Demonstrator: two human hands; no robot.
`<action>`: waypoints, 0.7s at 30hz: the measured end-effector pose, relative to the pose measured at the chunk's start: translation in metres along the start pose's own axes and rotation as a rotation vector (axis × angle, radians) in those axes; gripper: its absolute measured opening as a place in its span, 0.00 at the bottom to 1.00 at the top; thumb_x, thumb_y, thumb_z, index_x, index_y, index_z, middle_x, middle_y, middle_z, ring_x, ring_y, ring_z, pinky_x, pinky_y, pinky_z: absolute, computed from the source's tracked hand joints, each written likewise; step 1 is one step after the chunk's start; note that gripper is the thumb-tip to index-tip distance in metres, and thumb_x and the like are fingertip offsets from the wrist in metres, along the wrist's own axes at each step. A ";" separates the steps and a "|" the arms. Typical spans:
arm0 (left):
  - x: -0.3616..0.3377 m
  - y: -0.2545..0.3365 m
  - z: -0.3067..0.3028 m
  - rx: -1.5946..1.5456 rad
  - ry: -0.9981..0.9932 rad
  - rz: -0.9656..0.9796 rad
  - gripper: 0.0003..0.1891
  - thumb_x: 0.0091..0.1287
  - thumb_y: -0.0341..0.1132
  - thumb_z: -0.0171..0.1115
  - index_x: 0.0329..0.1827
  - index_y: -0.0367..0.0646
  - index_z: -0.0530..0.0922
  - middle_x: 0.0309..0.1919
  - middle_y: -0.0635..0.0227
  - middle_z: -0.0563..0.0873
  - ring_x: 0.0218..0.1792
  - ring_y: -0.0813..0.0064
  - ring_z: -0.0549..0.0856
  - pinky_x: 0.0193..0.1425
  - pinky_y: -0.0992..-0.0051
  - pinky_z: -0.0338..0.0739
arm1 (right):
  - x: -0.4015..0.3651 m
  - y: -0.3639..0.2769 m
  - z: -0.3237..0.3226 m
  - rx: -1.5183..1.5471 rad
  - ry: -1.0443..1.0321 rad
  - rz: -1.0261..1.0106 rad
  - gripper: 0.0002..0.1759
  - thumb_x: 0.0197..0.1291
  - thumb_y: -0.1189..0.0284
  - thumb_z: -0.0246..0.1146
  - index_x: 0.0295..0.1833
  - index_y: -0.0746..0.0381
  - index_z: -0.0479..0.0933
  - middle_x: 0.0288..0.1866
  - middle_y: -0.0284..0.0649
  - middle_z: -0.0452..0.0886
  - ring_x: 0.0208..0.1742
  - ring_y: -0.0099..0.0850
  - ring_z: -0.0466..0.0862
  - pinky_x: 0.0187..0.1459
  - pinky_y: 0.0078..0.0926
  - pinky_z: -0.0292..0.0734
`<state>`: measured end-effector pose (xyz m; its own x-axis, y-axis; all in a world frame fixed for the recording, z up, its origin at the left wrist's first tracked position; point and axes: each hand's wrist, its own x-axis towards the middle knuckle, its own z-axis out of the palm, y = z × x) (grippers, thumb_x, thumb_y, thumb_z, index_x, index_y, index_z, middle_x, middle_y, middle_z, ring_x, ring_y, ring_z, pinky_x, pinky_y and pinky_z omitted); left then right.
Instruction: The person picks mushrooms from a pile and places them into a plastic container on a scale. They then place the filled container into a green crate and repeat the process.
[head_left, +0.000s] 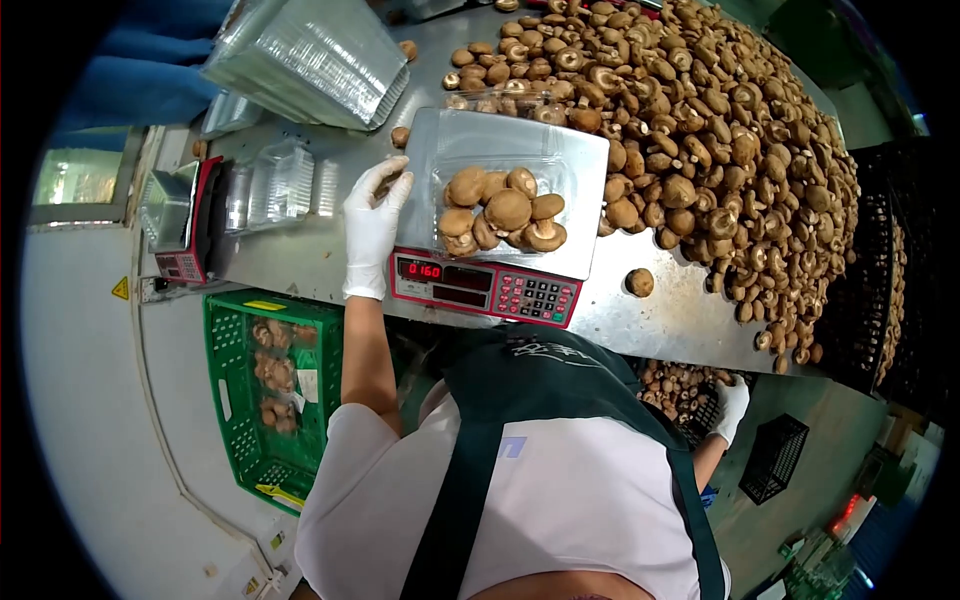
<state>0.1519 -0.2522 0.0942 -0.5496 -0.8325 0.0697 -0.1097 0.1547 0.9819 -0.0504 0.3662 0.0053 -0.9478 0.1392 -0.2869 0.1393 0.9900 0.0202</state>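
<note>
Brown mushrooms (508, 209) sit grouped in a clear plastic tray (440, 190) on the steel pan of a red-trimmed scale (430, 150), its display (420, 270) lit at 0.160, on a metal worktable (290, 255). A worker in a dark green apron (530, 370) and white gloves stands at the table's six o'clock side.

At the scale's nine o'clock edge, the left hand (372, 220) is raised, fingers bent and parted narrowly from the thumb, with nothing visible between them; whether the glove touches the scale cannot be told. Well off at four o'clock, the right hand (733, 405) is beside a black crate (706, 410) of mushrooms below table level, fingers curled; its grip cannot be told.

A broad heap of loose mushrooms (700, 120) spreads across the table from twelve to three o'clock of the scale, while a lone mushroom (639, 282) lies near the scale at four o'clock. Nested clear containers (310, 60) rise at ten o'clock, close to blue fabric (140, 90) at the view's edge. Farther out at nine o'clock is a second red scale (205, 220). At eight o'clock, a green crate (225, 400) holds packed mushrooms (275, 375); another black crate (775, 458) is at four o'clock, beyond the right hand.
</note>
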 end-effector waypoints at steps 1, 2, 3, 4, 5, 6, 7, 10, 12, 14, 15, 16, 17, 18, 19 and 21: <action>-0.001 -0.003 0.003 0.048 -0.023 0.016 0.12 0.62 0.29 0.65 0.48 0.38 0.81 0.49 0.63 0.82 0.52 0.73 0.80 0.58 0.75 0.72 | 0.003 0.005 0.009 -0.130 0.082 0.029 0.25 0.48 0.61 0.68 0.53 0.59 0.78 0.43 0.48 0.84 0.46 0.45 0.83 0.47 0.37 0.77; -0.002 -0.001 0.006 0.036 -0.037 0.019 0.12 0.62 0.29 0.65 0.48 0.38 0.81 0.49 0.63 0.82 0.52 0.73 0.80 0.58 0.75 0.72 | 0.007 0.008 0.017 0.056 0.166 -0.053 0.25 0.48 0.59 0.69 0.51 0.59 0.79 0.41 0.48 0.84 0.45 0.45 0.83 0.47 0.37 0.77; -0.004 0.003 0.010 0.165 -0.048 0.078 0.12 0.61 0.30 0.65 0.48 0.38 0.82 0.49 0.62 0.82 0.53 0.70 0.79 0.59 0.73 0.71 | -0.011 -0.034 -0.011 0.144 0.119 -0.030 0.22 0.50 0.60 0.66 0.50 0.60 0.80 0.40 0.48 0.84 0.45 0.46 0.83 0.47 0.36 0.77; -0.005 0.006 0.016 0.288 -0.065 0.143 0.12 0.60 0.30 0.65 0.47 0.38 0.82 0.50 0.61 0.82 0.55 0.68 0.79 0.61 0.72 0.70 | -0.008 -0.044 -0.008 0.244 0.176 -0.040 0.21 0.52 0.61 0.64 0.49 0.61 0.80 0.40 0.49 0.84 0.44 0.44 0.84 0.46 0.33 0.78; -0.006 0.007 0.022 0.316 -0.064 0.176 0.13 0.59 0.30 0.66 0.46 0.39 0.82 0.51 0.60 0.82 0.55 0.65 0.79 0.62 0.70 0.69 | -0.012 -0.069 -0.014 0.401 0.182 -0.061 0.20 0.53 0.62 0.63 0.50 0.61 0.80 0.41 0.50 0.84 0.43 0.40 0.85 0.45 0.30 0.78; -0.007 0.006 0.027 0.351 -0.059 0.237 0.12 0.59 0.30 0.66 0.46 0.40 0.82 0.52 0.59 0.81 0.56 0.64 0.79 0.63 0.70 0.69 | -0.010 -0.087 -0.012 0.470 0.235 -0.169 0.19 0.54 0.64 0.63 0.49 0.62 0.81 0.39 0.49 0.85 0.40 0.36 0.86 0.44 0.27 0.78; -0.007 0.007 0.030 0.406 -0.078 0.252 0.14 0.58 0.31 0.67 0.48 0.41 0.82 0.54 0.59 0.80 0.57 0.63 0.78 0.63 0.69 0.69 | -0.011 -0.114 -0.015 0.548 0.222 -0.217 0.17 0.55 0.66 0.63 0.48 0.62 0.81 0.38 0.49 0.85 0.39 0.33 0.86 0.43 0.27 0.78; -0.015 0.011 0.046 0.487 -0.149 0.323 0.18 0.56 0.33 0.69 0.51 0.42 0.81 0.59 0.58 0.77 0.60 0.60 0.75 0.65 0.67 0.67 | -0.010 -0.184 -0.006 0.641 0.142 -0.417 0.15 0.56 0.69 0.64 0.48 0.62 0.82 0.42 0.45 0.86 0.42 0.29 0.86 0.45 0.23 0.78; -0.019 0.008 0.049 0.566 -0.282 0.356 0.28 0.52 0.38 0.72 0.58 0.45 0.76 0.66 0.56 0.68 0.67 0.56 0.67 0.69 0.63 0.63 | -0.011 -0.225 -0.004 0.616 0.211 -0.591 0.15 0.53 0.68 0.64 0.46 0.62 0.81 0.38 0.48 0.84 0.41 0.44 0.84 0.44 0.36 0.79; -0.025 0.003 0.056 0.688 -0.343 0.421 0.32 0.51 0.43 0.72 0.62 0.48 0.74 0.68 0.56 0.66 0.69 0.53 0.63 0.70 0.59 0.58 | -0.018 -0.264 -0.014 0.553 0.152 -0.562 0.16 0.53 0.68 0.65 0.48 0.60 0.79 0.44 0.46 0.83 0.45 0.44 0.82 0.47 0.38 0.77; -0.029 0.001 0.058 0.801 -0.354 0.460 0.34 0.52 0.47 0.70 0.64 0.51 0.72 0.69 0.57 0.63 0.70 0.52 0.60 0.70 0.54 0.54 | -0.010 -0.276 -0.006 0.538 0.234 -0.610 0.18 0.53 0.68 0.65 0.50 0.59 0.78 0.47 0.45 0.82 0.47 0.43 0.81 0.48 0.38 0.77; -0.032 -0.002 0.061 0.883 -0.336 0.501 0.32 0.54 0.47 0.69 0.64 0.52 0.73 0.69 0.57 0.63 0.70 0.52 0.60 0.70 0.52 0.53 | -0.006 -0.289 -0.003 0.521 0.314 -0.659 0.20 0.53 0.68 0.65 0.52 0.58 0.77 0.50 0.43 0.82 0.49 0.43 0.80 0.50 0.37 0.76; -0.034 -0.001 0.061 0.870 -0.331 0.485 0.32 0.54 0.47 0.69 0.63 0.52 0.73 0.70 0.57 0.63 0.70 0.52 0.60 0.70 0.52 0.53 | -0.004 -0.298 -0.004 0.436 0.334 -0.624 0.22 0.52 0.69 0.65 0.55 0.56 0.76 0.55 0.39 0.80 0.53 0.39 0.80 0.51 0.33 0.76; -0.036 0.000 0.062 0.859 -0.326 0.468 0.31 0.54 0.46 0.68 0.63 0.52 0.73 0.70 0.57 0.63 0.70 0.52 0.60 0.70 0.51 0.53 | -0.004 -0.307 -0.006 0.394 0.351 -0.631 0.26 0.51 0.67 0.67 0.58 0.56 0.74 0.56 0.40 0.79 0.53 0.40 0.79 0.50 0.34 0.77; -0.037 0.001 0.063 0.860 -0.324 0.468 0.31 0.54 0.46 0.68 0.63 0.52 0.73 0.70 0.57 0.63 0.70 0.52 0.60 0.70 0.51 0.53 | -0.005 -0.318 -0.012 0.277 0.288 -0.607 0.27 0.50 0.66 0.68 0.58 0.56 0.74 0.55 0.41 0.79 0.52 0.40 0.80 0.49 0.35 0.77; -0.039 0.003 0.065 0.865 -0.317 0.455 0.31 0.54 0.46 0.68 0.63 0.52 0.73 0.70 0.57 0.63 0.71 0.51 0.60 0.70 0.52 0.54 | -0.003 -0.325 -0.015 0.164 0.223 -0.583 0.28 0.49 0.65 0.68 0.58 0.56 0.73 0.55 0.42 0.79 0.52 0.41 0.80 0.49 0.36 0.77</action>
<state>0.1192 -0.1852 0.0829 -0.8678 -0.4401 0.2307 -0.3270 0.8554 0.4018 -0.0967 0.0438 0.0140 -0.9154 -0.4024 -0.0003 -0.3915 0.8908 -0.2308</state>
